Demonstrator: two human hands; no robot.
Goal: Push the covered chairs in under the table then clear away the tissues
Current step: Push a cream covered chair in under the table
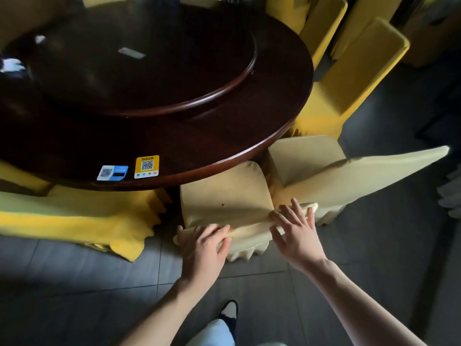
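A cream covered chair point(224, 196) stands right in front of me, its seat partly under the round dark wooden table point(224, 151). My left hand point(203, 245) curls over the left end of the chair's back top. My right hand point(296, 231) lies flat on the right end of that top, fingers spread. A second cream covered chair point(354, 176) stands just right of it, angled away from the table. Two white crumpled tissues point(12, 64) point(40, 39) lie on the tabletop at the far left.
A raised turntable point(154, 71) fills the table's middle, with a small flat paper point(131, 52) on it. Two QR stickers point(129, 168) sit near the table's front edge. Yellow covered chairs stand at the left point(74, 216) and right point(354, 78). My foot point(229, 310) is on the grey tiled floor.
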